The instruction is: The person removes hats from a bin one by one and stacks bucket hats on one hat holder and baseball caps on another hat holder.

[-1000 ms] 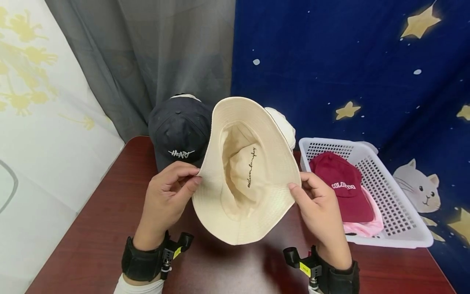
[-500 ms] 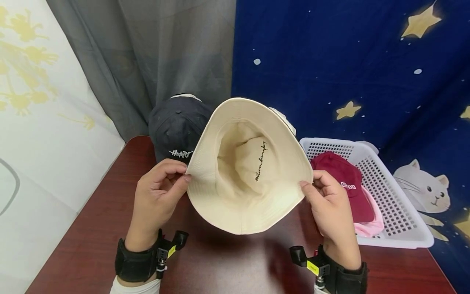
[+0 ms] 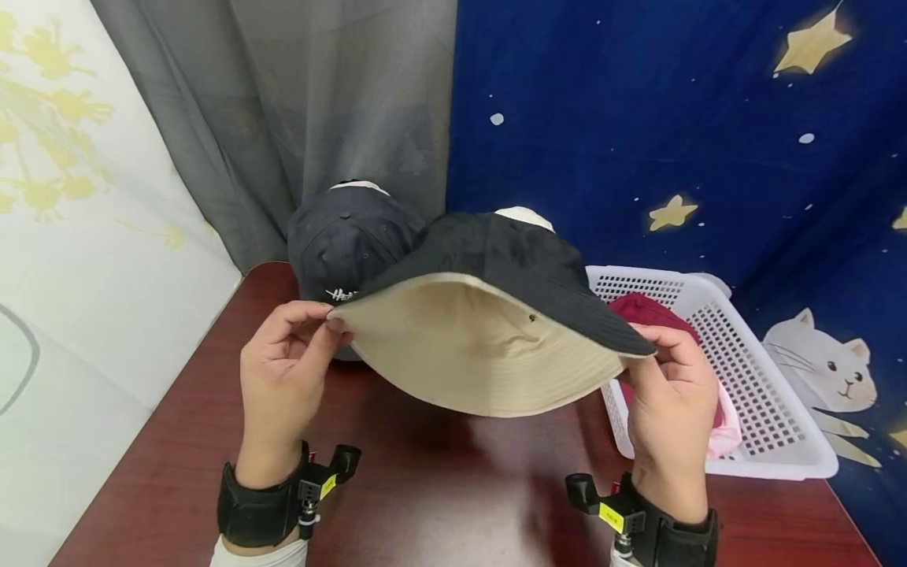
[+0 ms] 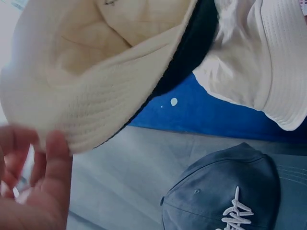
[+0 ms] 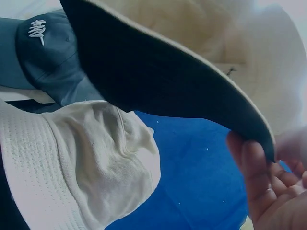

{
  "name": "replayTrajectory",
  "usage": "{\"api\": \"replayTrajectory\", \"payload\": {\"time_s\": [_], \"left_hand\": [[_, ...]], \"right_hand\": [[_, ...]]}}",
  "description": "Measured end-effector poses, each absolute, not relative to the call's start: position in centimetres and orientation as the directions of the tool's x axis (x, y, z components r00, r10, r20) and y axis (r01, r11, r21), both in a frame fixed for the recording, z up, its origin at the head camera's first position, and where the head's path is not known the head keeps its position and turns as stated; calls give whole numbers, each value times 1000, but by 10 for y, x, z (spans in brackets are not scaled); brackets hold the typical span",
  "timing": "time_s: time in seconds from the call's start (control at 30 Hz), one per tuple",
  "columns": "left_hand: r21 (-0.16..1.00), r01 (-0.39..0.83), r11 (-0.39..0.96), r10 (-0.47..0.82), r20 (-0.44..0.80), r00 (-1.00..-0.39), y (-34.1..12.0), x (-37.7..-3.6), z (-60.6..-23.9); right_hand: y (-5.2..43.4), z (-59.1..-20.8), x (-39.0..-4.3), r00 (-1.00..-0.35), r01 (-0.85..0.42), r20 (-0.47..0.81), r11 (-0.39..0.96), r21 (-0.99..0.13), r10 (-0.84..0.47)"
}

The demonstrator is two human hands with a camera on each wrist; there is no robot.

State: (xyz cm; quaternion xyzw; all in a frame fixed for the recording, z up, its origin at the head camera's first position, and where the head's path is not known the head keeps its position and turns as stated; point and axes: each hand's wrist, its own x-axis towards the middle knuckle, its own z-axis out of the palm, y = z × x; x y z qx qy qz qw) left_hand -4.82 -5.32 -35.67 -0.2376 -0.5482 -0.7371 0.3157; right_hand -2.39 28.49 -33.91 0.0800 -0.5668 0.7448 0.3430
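A reversible bucket hat, black outside and cream inside, hangs level above the dark red table, its cream underside toward me. My left hand pinches the brim's left edge and my right hand pinches its right edge. The left wrist view shows the cream brim over my fingers. In the right wrist view the hat's black outer side ends at my fingertips.
A dark navy cap with white lettering stands behind the hat at the left, a white hat behind it. A white perforated basket at the right holds a maroon cap and pink cloth. Curtains hang close behind.
The hat has tipped from facing me with its opening and script visible to lying level, black outer side now up. Both hands rose slightly and spread apart, still pinching the brim.
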Motion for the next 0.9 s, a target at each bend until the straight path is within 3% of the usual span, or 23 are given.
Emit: {"api": "replayTrajectory", "payload": {"time_s": [0.13,0.3,0.6,0.9], "left_hand": [[704,674,-222,-300,608,-735,-52,-50,-356],[739,629,-242,-298,560,-773,-48,-50,-356],[731,643,-229,-318,568,-759,-46,-51,-355],[696,676,-244,-294,611,-735,-45,-51,-357]], "right_hand": [[288,-340,-27,-733,-657,538,-229,-718,417],[287,-337,-26,-788,-518,423,-111,-848,447],[293,-336,-25,-828,-416,355,-51,-908,433],[291,-334,-26,-812,-441,352,-94,-892,466]]}}
